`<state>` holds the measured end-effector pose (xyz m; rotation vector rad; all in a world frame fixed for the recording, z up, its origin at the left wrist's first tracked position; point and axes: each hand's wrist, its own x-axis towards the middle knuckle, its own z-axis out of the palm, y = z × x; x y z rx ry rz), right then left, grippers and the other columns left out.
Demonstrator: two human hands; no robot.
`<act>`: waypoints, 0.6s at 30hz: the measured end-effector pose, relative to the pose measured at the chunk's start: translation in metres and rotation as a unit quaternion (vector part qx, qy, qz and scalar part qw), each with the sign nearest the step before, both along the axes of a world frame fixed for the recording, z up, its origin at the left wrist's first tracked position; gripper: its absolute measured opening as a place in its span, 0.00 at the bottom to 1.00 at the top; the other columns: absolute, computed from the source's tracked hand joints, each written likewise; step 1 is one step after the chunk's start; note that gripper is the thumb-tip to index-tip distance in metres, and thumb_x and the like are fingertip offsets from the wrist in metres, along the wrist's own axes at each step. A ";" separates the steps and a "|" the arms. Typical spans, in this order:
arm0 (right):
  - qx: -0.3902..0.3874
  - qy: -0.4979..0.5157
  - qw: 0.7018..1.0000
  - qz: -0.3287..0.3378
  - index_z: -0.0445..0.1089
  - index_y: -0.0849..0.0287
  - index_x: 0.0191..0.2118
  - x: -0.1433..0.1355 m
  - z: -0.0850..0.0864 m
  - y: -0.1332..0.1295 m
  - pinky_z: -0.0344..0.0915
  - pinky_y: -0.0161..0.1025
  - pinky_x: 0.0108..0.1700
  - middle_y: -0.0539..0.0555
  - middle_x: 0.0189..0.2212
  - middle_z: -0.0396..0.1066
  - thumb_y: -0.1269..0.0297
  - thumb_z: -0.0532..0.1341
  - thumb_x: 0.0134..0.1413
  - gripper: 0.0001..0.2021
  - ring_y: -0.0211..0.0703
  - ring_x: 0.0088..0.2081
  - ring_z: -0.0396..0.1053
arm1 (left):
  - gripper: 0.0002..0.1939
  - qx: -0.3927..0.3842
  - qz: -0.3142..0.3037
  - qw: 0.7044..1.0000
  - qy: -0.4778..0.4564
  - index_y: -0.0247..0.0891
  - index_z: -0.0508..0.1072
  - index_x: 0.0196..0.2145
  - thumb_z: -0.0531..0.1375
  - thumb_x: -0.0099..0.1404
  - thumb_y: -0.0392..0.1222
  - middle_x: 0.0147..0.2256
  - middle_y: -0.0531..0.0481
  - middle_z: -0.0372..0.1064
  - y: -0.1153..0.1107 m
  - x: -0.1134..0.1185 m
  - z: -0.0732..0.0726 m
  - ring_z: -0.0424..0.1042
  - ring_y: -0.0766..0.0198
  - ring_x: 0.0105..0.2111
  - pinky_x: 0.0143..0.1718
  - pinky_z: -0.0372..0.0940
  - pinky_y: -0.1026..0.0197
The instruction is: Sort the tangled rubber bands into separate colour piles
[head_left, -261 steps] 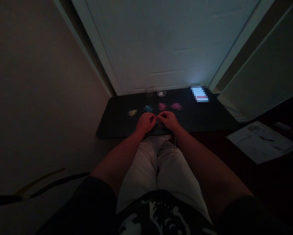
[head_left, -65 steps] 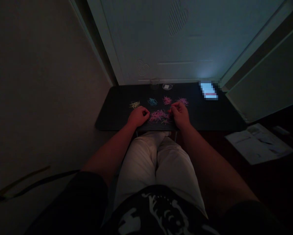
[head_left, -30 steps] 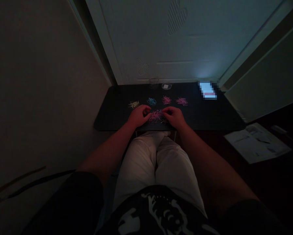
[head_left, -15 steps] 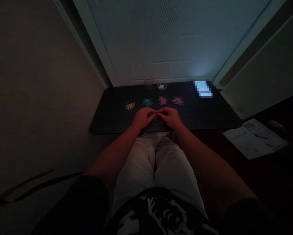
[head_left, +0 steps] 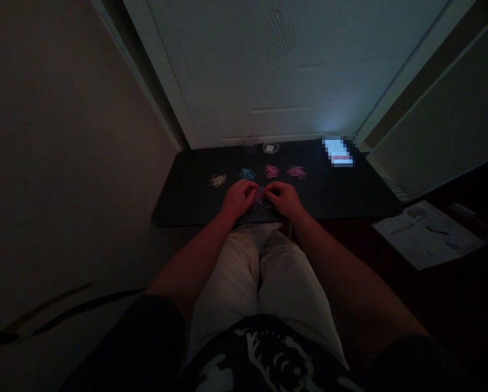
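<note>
At the near middle of the dark table, a small loose heap of thin strips in mixed colours lies between my hands. My left hand is at its left side, thumb and forefinger drawn together at the heap's edge. Opposite it, my right hand has its fingertips pinched over the right side. What the fingertips hold is too small and dark to make out. Just beyond are separate piles of similar strips: pale yellow, blue, pink and pinkish purple.
A clear cup and a small round lid-like dish stand at the table's back edge. A glowing, blurred screen is at the back right. Behind rises a white door panel. Papers lie lower right, beside the table.
My hands have moved slightly apart; their fingertips were meeting before. More of the mixed heap now shows between them. The view has shifted a little.
</note>
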<state>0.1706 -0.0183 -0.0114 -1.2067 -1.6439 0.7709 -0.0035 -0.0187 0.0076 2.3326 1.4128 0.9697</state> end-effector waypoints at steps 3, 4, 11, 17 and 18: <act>0.001 -0.004 1.000 -0.003 0.73 0.59 0.31 0.000 -0.002 0.001 0.63 0.37 0.32 0.51 0.25 0.72 0.64 0.60 0.45 0.07 0.39 0.27 0.67 | 0.10 -0.004 -0.002 1.000 0.002 0.37 0.72 0.39 0.54 0.62 0.37 0.35 0.49 0.69 0.000 0.000 -0.001 0.68 0.65 0.35 0.41 0.63 0.62; 0.001 -0.004 1.000 -0.003 0.74 0.59 0.31 0.001 -0.002 0.001 0.63 0.37 0.32 0.51 0.26 0.73 0.64 0.60 0.45 0.07 0.39 0.28 0.68 | 0.10 -0.003 -0.005 1.000 0.004 0.37 0.72 0.39 0.54 0.61 0.37 0.35 0.49 0.69 0.000 0.000 -0.001 0.68 0.65 0.35 0.41 0.63 0.62; 0.001 -0.007 1.000 0.001 0.74 0.60 0.32 0.001 -0.001 0.002 0.63 0.36 0.32 0.52 0.27 0.73 0.66 0.60 0.46 0.07 0.40 0.29 0.69 | 0.09 0.006 -0.023 1.000 0.016 0.37 0.73 0.37 0.56 0.59 0.37 0.32 0.49 0.69 0.002 -0.002 -0.004 0.68 0.64 0.34 0.39 0.63 0.61; 0.019 -0.005 1.000 -0.004 0.72 0.61 0.30 0.001 -0.003 0.002 0.62 0.35 0.31 0.51 0.25 0.71 0.65 0.59 0.47 0.06 0.38 0.27 0.67 | 0.07 0.018 -0.031 0.999 0.017 0.38 0.73 0.34 0.57 0.59 0.39 0.31 0.50 0.70 0.005 -0.002 -0.007 0.67 0.63 0.34 0.38 0.63 0.60; 0.020 0.000 1.000 -0.003 0.71 0.61 0.30 0.001 -0.003 0.002 0.62 0.35 0.31 0.51 0.25 0.71 0.65 0.59 0.47 0.06 0.38 0.27 0.67 | 0.07 0.019 -0.033 0.999 0.018 0.38 0.73 0.34 0.57 0.59 0.39 0.31 0.50 0.70 0.005 -0.003 -0.008 0.67 0.62 0.34 0.38 0.63 0.59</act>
